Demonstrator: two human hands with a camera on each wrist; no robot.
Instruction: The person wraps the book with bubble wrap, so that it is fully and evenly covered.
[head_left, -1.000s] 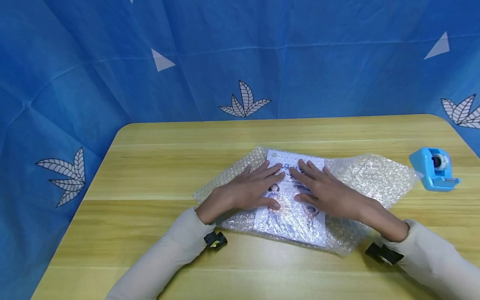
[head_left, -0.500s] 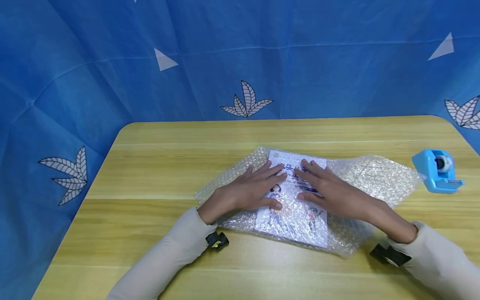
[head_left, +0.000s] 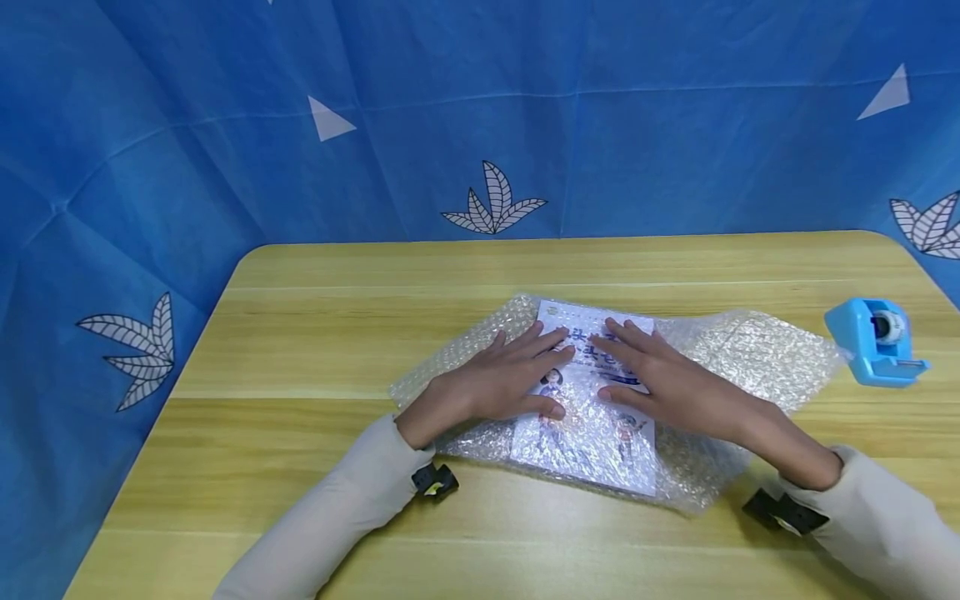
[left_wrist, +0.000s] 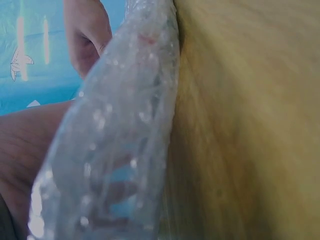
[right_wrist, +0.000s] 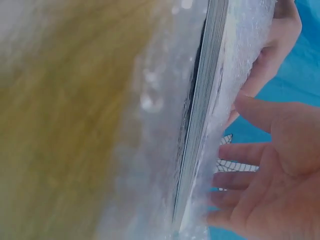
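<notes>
- right hand (head_left: 675, 383) has slid a touch outward over the book (head_left: 585, 433) since a second ago, so more of the printed title shows. left hand (head_left: 498, 379) hasn't moved.
- copy. grip state?
- both apart from what i see on the head cam: fingers spread, thumbs out, flat on top, clamped on nothing.
- where's the book?
- around mid-table (head_left: 300, 333), lying flat, printed side up, inside clear bubble wrap (head_left: 757, 358). my right wrist cam catches the page edges (right_wrist: 201, 100) with wrap on both faces.
- how's the wrap sitting?
- sticks out past the book left and right, longer flap to the right. its far corner comes up to the blue tape dispenser (head_left: 873, 342); can't tell if it's touching or just beside.
- anything else in view?
- black wrist mounts (head_left: 435, 481) at light sleeves (head_left: 330, 508), blue cloth (head_left: 675, 158) with leaf and triangle prints behind the table. left wrist cam gives me mostly wrap edge, blurry.
</notes>
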